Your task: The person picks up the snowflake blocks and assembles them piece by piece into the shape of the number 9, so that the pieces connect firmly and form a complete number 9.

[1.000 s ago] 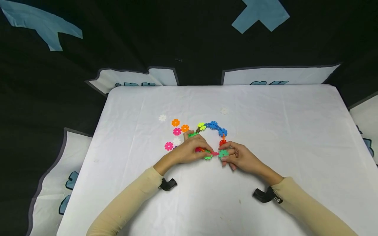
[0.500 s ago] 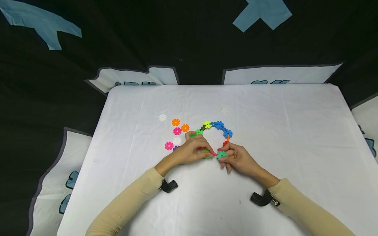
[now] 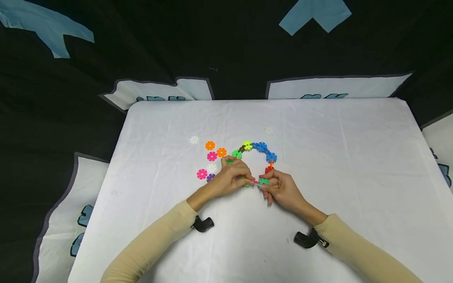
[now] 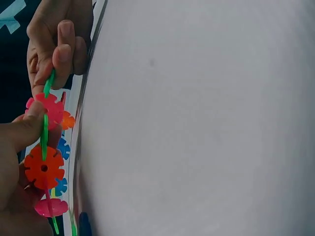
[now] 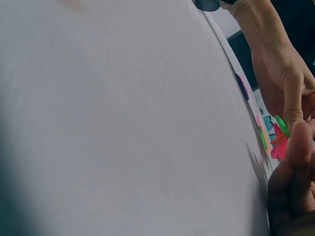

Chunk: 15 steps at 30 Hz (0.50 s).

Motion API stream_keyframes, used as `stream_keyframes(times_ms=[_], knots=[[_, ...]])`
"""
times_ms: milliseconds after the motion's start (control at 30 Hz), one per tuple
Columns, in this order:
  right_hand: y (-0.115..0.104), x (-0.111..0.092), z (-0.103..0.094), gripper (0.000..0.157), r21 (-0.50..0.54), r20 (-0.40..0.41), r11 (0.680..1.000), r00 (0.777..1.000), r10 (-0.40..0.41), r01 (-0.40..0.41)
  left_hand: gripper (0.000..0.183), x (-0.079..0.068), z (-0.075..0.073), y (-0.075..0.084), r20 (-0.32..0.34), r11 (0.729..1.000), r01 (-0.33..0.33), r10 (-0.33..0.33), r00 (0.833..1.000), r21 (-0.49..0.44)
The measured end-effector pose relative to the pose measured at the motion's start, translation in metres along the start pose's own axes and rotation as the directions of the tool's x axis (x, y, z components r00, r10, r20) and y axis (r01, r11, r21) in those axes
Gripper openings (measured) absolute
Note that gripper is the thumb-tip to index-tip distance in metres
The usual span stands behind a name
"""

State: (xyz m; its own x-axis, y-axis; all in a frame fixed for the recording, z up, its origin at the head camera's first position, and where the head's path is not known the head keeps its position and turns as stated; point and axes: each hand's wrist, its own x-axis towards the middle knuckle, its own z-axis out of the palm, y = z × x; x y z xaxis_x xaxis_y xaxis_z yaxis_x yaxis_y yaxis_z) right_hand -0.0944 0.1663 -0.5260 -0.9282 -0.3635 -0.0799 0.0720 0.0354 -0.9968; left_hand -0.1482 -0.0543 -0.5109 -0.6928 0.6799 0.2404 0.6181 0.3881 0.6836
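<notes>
White tabletop (image 3: 354, 169) spreads across the head view, where a curved chain of coloured flower-shaped discs (image 3: 261, 147) lies around and beyond both hands. The left hand (image 3: 230, 179) pinches a pink disc (image 3: 255, 181); the right hand (image 3: 283, 190) pinches a green disc (image 3: 263, 182), its other fingers bent. Loose white, orange, pink and purple discs (image 3: 210, 145) lie left of the chain.

The left wrist view shows what the left hand hides from above: below the gripped pink disc, an orange-red disc (image 4: 36, 169) hangs on an edge-on green piece (image 4: 44, 130).

In the right wrist view, the right thumb (image 5: 299, 147) (large and close) blocks the green disc it grips.
</notes>
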Motion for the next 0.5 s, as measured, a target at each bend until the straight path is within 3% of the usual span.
stream_keyframes(times_ms=[367, 500], knots=[[-0.0011, 0.0010, 0.0059, 0.025, 0.022, -0.066, 1.000, 0.998, -0.009, 0.011, 0.010, -0.0002, 0.0076, 0.0000, -0.055, 0.999, 0.011, -0.009, 0.998, 0.042], [-0.0016, 0.0011, 0.0068, 0.026, -0.019, -0.044, 0.999, 0.999, 0.026, -0.027, 0.009, -0.0016, 0.0066, -0.0002, -0.025, 0.999, 0.035, -0.034, 0.999, 0.032]])
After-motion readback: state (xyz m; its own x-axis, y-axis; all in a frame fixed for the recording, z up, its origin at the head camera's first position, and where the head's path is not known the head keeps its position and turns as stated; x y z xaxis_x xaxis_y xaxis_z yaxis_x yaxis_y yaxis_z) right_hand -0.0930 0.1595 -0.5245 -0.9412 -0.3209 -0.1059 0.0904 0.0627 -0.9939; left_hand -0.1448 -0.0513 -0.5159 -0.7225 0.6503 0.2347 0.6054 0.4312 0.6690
